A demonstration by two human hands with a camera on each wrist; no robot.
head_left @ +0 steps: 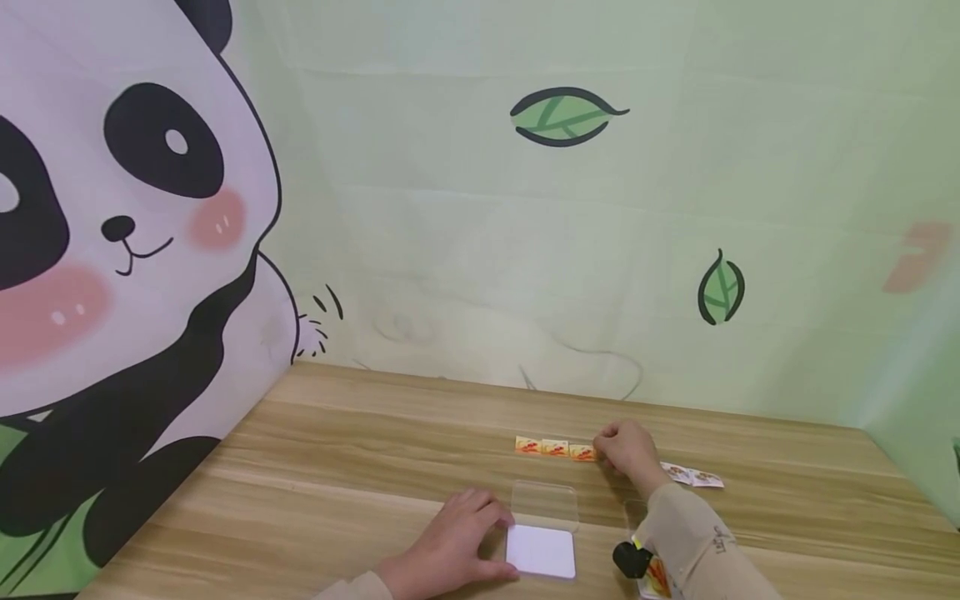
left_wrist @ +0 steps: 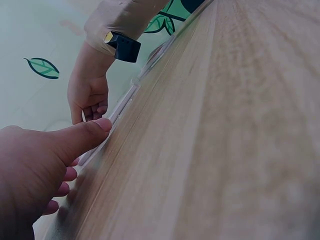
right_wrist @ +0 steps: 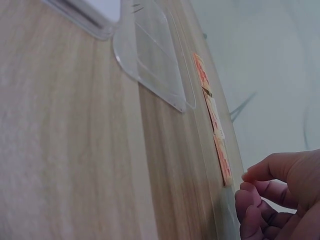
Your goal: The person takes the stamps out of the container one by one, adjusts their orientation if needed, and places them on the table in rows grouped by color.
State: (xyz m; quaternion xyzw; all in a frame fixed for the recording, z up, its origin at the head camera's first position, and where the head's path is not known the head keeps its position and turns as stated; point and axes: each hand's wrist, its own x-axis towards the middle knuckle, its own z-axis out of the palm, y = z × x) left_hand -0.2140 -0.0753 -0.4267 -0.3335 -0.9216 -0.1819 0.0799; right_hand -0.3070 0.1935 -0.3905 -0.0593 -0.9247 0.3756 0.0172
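My left hand [head_left: 457, 546] is at the left side of a flat clear plastic case [head_left: 542, 552] with a white inside, its thumb at the near corner and fingers at the far one. In the left wrist view the thumb lies along the case edge [left_wrist: 120, 107]. A transparent lid [head_left: 545, 504] lies open behind it. Farther back, three small orange-and-yellow picture cards [head_left: 555, 448] form a row. My right hand [head_left: 628, 450] is at the row's right end, fingers curled, thumb and index tips close together [right_wrist: 280, 195]. Whether a card is between them cannot be seen.
Two white picture cards [head_left: 692, 476] lie right of the right hand. Under the right forearm, partly hidden, is another clear case with an orange card [head_left: 657, 577]. A black device [head_left: 632, 560] is on the right wrist. A printed panda-and-leaf cloth [head_left: 450, 208] backs the wooden table [head_left: 337, 467].
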